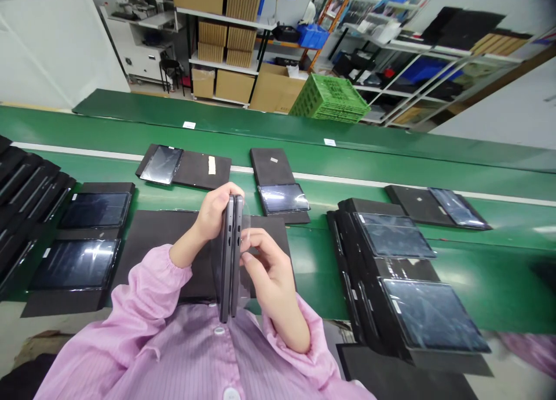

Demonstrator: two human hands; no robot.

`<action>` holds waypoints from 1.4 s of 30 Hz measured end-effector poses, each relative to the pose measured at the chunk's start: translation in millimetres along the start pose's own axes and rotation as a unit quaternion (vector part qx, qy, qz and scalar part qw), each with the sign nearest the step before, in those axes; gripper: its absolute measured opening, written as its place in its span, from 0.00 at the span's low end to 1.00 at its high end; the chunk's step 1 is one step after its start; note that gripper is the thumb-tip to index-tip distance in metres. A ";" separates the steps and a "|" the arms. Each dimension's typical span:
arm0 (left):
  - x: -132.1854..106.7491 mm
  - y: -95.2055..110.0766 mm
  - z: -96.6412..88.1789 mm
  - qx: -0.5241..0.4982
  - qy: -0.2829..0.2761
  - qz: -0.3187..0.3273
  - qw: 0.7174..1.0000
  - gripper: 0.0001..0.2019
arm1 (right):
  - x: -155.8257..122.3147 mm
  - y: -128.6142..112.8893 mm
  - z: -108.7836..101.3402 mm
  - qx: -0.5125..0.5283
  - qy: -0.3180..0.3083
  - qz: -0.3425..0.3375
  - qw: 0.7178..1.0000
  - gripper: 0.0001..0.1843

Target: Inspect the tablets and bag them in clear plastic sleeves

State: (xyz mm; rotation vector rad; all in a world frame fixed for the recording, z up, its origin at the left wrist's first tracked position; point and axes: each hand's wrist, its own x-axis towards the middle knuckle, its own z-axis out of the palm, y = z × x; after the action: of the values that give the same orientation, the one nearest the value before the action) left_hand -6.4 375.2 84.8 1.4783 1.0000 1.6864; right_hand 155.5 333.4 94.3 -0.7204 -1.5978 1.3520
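While left hand point(212, 213) clamps grey laptop point(227, 255), right hand point(268, 265) pinches clear film point(247, 231) (closed grip).

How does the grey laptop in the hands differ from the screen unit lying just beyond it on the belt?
The grey laptop stands on edge, held by the left hand with the right hand at its side, while the screen unit lies flat on a black pad. The laptop shows a grey edge with ports; the screen unit shows a glossy dark face. Both are thin and flat-bodied.
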 end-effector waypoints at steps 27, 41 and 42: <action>0.7 -1.1 3.0 0.028 0.016 -0.011 0.999 0.27 | 5.0 -0.6 -1.9 0.029 -0.012 0.012 0.999 0.07; -8.5 3.0 5.3 0.045 -0.025 0.071 0.996 0.26 | -4.8 -7.4 2.2 -0.020 -0.022 -0.044 0.999 0.24; -9.1 3.6 5.3 0.046 -0.027 0.075 0.996 0.26 | -5.2 -6.9 2.3 -0.023 -0.024 -0.046 0.998 0.24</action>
State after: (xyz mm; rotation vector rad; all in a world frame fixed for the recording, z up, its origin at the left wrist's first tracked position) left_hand 0.0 366.1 83.9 1.6867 0.9687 1.7155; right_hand 156.4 326.2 99.7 -0.6376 -1.6840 1.2783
